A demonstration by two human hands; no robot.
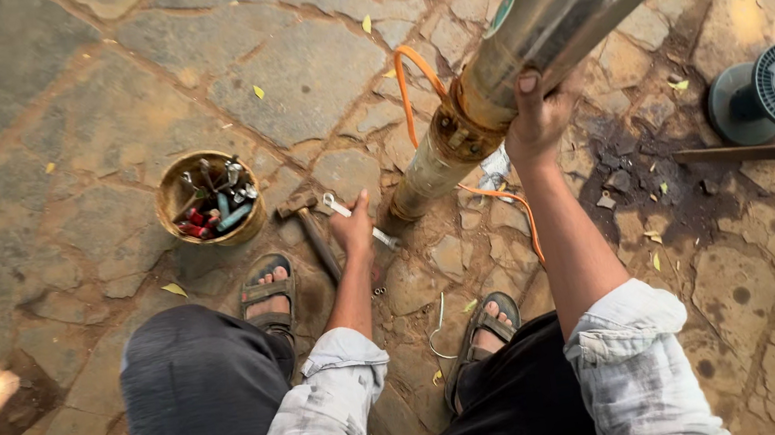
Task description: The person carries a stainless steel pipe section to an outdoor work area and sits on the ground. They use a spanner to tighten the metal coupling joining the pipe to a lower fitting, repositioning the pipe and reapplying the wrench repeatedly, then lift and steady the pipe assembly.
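Seen from the head: right hand [536,121] clenched around the tilted metal pump [522,27], lower end resting on the stone floor [44,145]. Left hand [355,227] down at the floor, grasping a wrench [358,220] beside a hammer [310,228]. Bowl [172,209] of tools nearby; spool [774,90] well apart.

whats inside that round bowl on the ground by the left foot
The bowl holds a heap of small tools, some with red and pale blue handles; whatever lies beneath that heap, and the bowl's bottom, is covered.
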